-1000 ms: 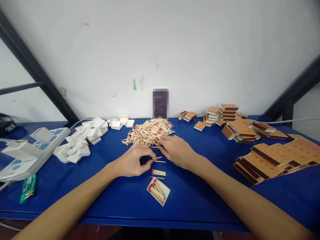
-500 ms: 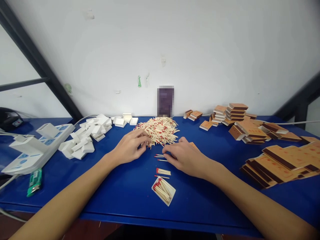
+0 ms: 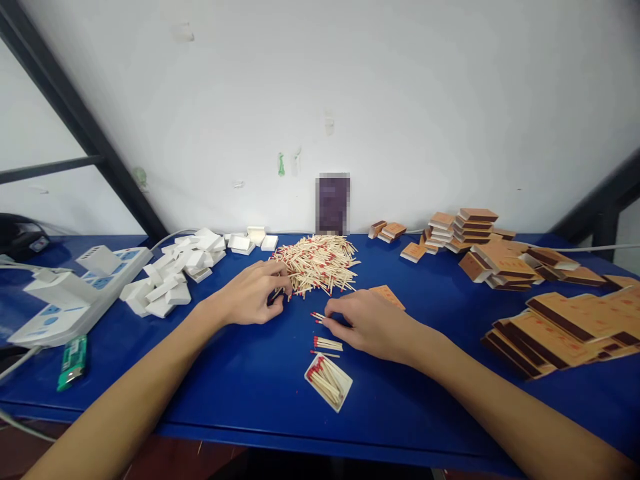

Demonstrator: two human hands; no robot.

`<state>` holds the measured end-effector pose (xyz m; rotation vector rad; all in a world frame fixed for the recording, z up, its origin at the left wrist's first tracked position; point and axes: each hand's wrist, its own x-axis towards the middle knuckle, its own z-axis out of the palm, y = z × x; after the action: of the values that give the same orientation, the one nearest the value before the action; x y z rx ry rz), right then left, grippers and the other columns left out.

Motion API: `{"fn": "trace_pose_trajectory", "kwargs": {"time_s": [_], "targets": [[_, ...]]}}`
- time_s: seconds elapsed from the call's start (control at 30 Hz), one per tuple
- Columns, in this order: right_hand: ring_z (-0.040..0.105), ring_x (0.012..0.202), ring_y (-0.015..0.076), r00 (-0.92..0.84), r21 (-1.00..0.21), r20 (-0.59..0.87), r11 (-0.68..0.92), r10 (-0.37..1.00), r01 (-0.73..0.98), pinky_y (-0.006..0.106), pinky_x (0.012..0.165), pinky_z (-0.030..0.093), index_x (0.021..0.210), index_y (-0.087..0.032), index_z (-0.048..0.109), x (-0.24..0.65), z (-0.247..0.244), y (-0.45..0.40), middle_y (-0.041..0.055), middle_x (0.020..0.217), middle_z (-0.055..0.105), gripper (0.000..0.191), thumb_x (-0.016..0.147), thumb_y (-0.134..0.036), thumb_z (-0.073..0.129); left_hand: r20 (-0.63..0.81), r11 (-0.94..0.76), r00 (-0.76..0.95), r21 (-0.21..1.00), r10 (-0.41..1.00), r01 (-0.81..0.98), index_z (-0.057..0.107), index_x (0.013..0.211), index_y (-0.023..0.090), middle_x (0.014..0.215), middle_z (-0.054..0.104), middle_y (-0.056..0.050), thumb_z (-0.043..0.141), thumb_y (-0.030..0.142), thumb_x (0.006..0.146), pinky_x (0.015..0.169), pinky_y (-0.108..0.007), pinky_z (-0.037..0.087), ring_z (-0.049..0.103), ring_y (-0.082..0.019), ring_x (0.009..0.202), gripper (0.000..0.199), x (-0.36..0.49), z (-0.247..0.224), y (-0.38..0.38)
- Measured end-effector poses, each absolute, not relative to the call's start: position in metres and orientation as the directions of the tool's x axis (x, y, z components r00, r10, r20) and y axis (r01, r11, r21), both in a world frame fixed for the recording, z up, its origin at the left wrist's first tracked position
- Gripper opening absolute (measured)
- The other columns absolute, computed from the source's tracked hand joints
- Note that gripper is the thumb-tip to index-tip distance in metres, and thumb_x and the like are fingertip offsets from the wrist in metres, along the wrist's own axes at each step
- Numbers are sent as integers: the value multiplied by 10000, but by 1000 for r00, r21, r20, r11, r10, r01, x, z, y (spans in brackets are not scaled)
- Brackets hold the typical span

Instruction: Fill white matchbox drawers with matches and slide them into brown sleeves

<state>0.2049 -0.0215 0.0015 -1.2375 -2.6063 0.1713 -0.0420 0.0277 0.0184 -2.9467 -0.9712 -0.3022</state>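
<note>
A big heap of red-tipped matches (image 3: 323, 263) lies at the middle back of the blue table. My left hand (image 3: 257, 291) is at the heap's left edge, fingers curled; what its fingertips hold, if anything, is hidden. My right hand (image 3: 367, 325) is closed with thumb and forefinger on a few matches (image 3: 318, 317), their red heads pointing left. Nearer to me lies a short row of matches (image 3: 328, 345). Below that, a white tray (image 3: 343, 400) holds several matches, tilted across it. A flat orange matchbox piece (image 3: 389, 296) lies behind my right hand.
White empty trays (image 3: 175, 270) are piled on the left, beside a power strip (image 3: 85, 293) and a green lighter (image 3: 73, 363). Orange matchbox sleeves (image 3: 575, 327) and stacked boxes (image 3: 473, 230) fill the right. A dark upright object (image 3: 333, 203) stands behind the heap.
My right hand has moved slightly down from the heap and closed on the few loose matches. My left hand has shifted a little left along the heap's edge. More of the flat orange piece shows.
</note>
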Motion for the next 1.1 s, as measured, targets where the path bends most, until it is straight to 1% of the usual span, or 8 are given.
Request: {"fn": "trace_pose_trajectory", "kwargs": {"time_s": [0.1,0.2,0.27,0.37,0.57,0.8,0.93,1.1], "targets": [[598,677,156,-544,-134,266,589,796,797,301,667,296,799,-195,667,211,4,-16,26,747,701,224,931,-273,503,143,-777,766,39,626,628,623,847,182,879,592,-25,586,275,816,761,-323,387,549,-185,815,105,-43,21,28],[566,628,162,-434,-97,315,483,844,870,316,702,308,831,-194,667,218,5,-10,16,649,665,193,916,-275,513,126,-762,755,14,643,647,604,798,178,827,600,-19,577,393,870,729,-323,368,546,-174,760,227,-41,19,28],[552,599,165,-377,-110,289,421,880,900,295,632,301,879,-199,666,220,4,-7,10,610,641,172,903,-294,526,122,-755,750,-10,650,656,592,770,177,807,604,-18,549,382,895,713,-320,359,547,-169,746,244,-39,17,29],[576,625,164,-362,-129,251,401,898,907,278,558,273,898,-206,665,213,1,-6,20,696,669,178,892,-338,546,130,-731,730,-48,671,681,570,740,177,797,613,-21,516,310,902,694,-315,357,554,-170,746,216,-35,15,28],[634,769,185,-331,-110,261,368,907,923,276,560,292,802,-189,645,195,-5,-1,62,914,696,239,914,-363,525,170,-679,687,-112,706,725,582,744,172,811,632,-41,504,221,848,670,-314,383,569,-182,731,139,-29,12,23],[614,690,189,-254,-150,225,290,941,945,290,539,262,752,-203,634,205,-4,-2,44,763,689,143,853,-243,541,240,-667,678,-135,695,732,591,762,171,798,643,-47,494,216,881,633,-298,378,585,-187,723,160,-35,15,25],[532,570,147,-302,-211,305,374,903,903,285,570,292,715,-198,596,214,2,-8,1,633,631,115,820,-218,553,257,-624,649,-182,716,760,588,847,160,804,642,-65,416,261,972,615,-287,365,587,-192,712,236,-42,17,29],[545,608,123,-351,-406,409,513,842,756,238,585,359,709,-194,554,217,2,-9,-9,696,625,86,768,-131,555,350,-589,608,-171,713,790,565,917,168,867,657,-52,406,275,999,702,-307,363,577,-187,751,208,-47,21,31]]}}
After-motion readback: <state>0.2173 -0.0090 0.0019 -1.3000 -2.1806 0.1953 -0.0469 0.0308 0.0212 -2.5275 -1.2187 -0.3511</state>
